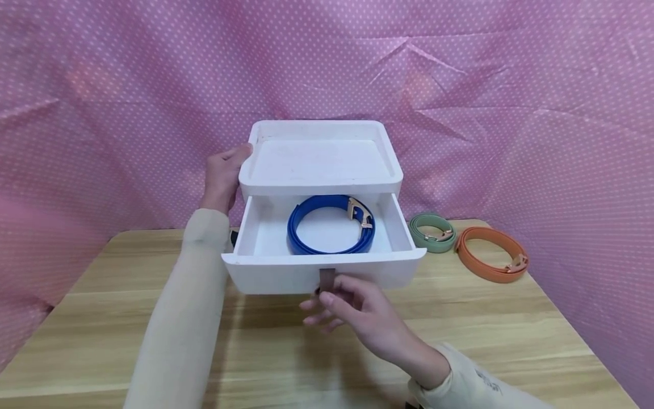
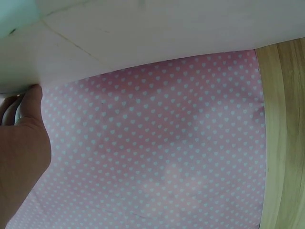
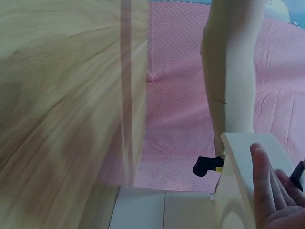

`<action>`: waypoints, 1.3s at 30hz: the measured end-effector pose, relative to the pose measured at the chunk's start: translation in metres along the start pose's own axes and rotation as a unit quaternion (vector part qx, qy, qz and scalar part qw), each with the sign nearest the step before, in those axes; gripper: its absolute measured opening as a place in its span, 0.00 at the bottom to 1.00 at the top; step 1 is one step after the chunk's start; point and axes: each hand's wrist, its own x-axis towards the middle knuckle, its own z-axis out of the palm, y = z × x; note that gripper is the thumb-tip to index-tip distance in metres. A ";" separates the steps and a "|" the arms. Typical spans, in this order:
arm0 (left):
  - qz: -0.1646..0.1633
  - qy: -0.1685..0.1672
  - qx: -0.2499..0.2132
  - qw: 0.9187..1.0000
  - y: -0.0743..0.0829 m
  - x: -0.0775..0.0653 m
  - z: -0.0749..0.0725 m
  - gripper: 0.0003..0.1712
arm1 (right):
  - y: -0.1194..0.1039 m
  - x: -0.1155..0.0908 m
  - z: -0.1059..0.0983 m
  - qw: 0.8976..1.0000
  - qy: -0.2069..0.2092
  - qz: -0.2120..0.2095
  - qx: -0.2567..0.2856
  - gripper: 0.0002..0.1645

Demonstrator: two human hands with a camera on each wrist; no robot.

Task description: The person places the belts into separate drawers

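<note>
A white drawer box (image 1: 321, 189) with a shallow tray-like top stands on the table, its drawer (image 1: 398, 224) pulled well out. Inside the drawer lies a coiled blue belt (image 1: 295, 227) with a gold buckle. My left hand (image 1: 223, 173) grips the box's left side near the back, fingertips at the rim; in the left wrist view that hand (image 2: 24, 133) is up against the white side wall. My right hand (image 1: 357, 309) pinches the brown pull tab (image 1: 327, 278) at the drawer's front between thumb and index finger, the other fingers extended below it.
To the right of the box, a coiled green belt (image 1: 432, 246) and a coiled orange belt (image 1: 480, 270) lie on the wooden table (image 1: 460, 318). A pink dotted cloth (image 1: 327, 62) hangs behind and at the sides.
</note>
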 end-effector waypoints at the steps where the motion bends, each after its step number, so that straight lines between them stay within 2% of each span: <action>1: -0.001 0.000 0.000 1.000 0.000 0.000 0.000 0.32 | 0.001 0.000 0.001 1.000 0.006 -0.004 0.003 0.15; 7: -0.006 -0.004 0.000 1.000 0.000 0.000 -0.001 0.32 | 0.002 0.000 0.002 0.999 0.029 -0.030 0.010 0.15; 14: -0.006 -0.007 -0.002 1.000 0.001 0.000 -0.001 0.31 | 0.000 0.002 0.001 0.999 0.015 -0.028 0.017 0.20; 30: -0.011 0.003 0.005 1.000 0.002 -0.002 0.000 0.30 | -0.003 0.005 0.000 0.998 0.022 -0.060 0.001 0.17; 39: -0.005 0.009 -0.009 1.000 0.001 -0.003 0.000 0.30 | -0.009 0.004 0.000 0.999 0.015 -0.045 0.000 0.17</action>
